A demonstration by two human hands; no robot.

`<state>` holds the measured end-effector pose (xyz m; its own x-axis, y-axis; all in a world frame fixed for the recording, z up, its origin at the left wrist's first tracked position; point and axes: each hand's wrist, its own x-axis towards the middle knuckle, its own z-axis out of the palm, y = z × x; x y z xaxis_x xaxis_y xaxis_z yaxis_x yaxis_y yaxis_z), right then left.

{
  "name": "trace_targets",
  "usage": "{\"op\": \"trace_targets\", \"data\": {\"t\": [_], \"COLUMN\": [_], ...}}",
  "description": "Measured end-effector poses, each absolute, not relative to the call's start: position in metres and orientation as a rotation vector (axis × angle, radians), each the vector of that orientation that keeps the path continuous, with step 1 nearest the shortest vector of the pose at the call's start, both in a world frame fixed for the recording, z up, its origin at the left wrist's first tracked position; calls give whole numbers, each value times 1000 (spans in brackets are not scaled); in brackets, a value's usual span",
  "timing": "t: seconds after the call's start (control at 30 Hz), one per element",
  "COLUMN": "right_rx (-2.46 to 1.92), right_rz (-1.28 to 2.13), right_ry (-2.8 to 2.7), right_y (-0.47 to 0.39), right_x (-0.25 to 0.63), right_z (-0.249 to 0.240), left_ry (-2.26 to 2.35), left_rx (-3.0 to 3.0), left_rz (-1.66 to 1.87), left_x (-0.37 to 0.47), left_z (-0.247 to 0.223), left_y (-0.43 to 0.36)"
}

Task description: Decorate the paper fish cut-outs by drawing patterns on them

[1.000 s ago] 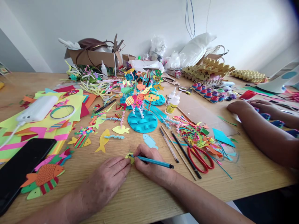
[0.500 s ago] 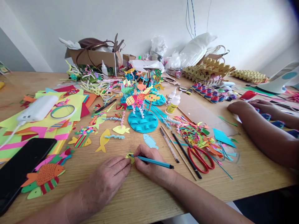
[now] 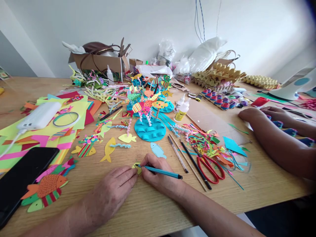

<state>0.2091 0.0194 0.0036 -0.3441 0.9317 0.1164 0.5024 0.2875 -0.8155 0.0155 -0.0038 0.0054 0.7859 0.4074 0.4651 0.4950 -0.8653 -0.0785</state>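
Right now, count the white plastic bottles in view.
3: one white plastic bottle by the brown cardboard box, a yellow-labelled bottle right of the round blue base, another just behind that bottle. More may be hidden.

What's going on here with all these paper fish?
The person's right hand holds a slim blue pen, its tip at a small yellow-green paper cutout. The left hand rests with its fingertips at the cutout's edge. Just beyond lies a pale blue paper fish. Another person's forearm rests on the wooden table at the right.

A blue pen [image 3: 163, 171] slants, its tip at a small, partly hidden yellow-green cutout [image 3: 138, 170].
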Motion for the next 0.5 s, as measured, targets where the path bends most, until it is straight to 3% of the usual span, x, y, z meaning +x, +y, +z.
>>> {"op": "trace_targets", "data": {"t": [0.5], "right_rx": [-1274], "right_rz": [924], "right_ry": [-1974], "right_y": [20], "right_x": [209], "right_z": [4], "left_ry": [-704], "left_rx": [-2793], "left_rz": [-634], "left_x": [14], "left_z": [5], "left_y": [-4]}}
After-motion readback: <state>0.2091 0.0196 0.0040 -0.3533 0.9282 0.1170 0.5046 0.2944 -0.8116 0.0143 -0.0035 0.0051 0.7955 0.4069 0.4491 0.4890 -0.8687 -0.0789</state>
